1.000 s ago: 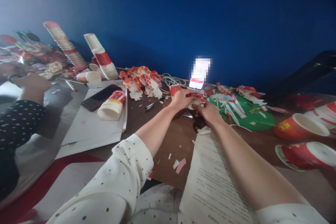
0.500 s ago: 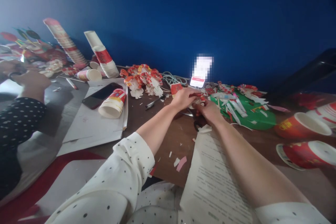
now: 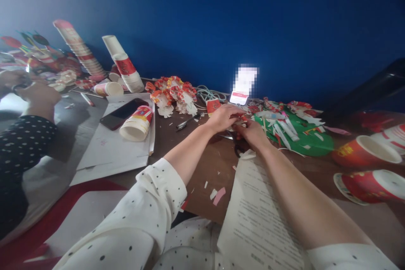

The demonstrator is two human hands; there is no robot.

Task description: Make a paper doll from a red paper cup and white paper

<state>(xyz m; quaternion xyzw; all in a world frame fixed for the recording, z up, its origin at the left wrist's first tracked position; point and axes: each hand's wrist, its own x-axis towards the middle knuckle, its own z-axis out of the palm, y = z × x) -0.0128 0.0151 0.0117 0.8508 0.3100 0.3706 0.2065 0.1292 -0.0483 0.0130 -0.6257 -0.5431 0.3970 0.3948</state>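
Observation:
My left hand (image 3: 223, 117) and my right hand (image 3: 253, 133) meet over the table, both closed on a small red-and-white paper piece (image 3: 242, 122). Fingers cover most of that piece, so its full shape is hidden. Just below my hands lies a pair of scissors (image 3: 239, 150), a dark handle loop showing beside my right wrist. A lit phone (image 3: 238, 98) stands upright behind my hands. Close behind my left hand is a red paper-cup piece (image 3: 213, 105). To the right, a green sheet (image 3: 311, 145) bears paper strips and pen-like sticks.
Red-and-white paper cutouts (image 3: 175, 93) are heaped at the back. A pen (image 3: 186, 124), a dark phone (image 3: 122, 114), stacked paper cups (image 3: 136, 124) and a printed sheet (image 3: 256, 211) lie around. More cups (image 3: 367, 152) sit right. Another person's hand (image 3: 39, 97) works at far left.
My hands stay together around the paper piece, with only slight finger movement. The whole view has shifted a little; nothing else has visibly moved.

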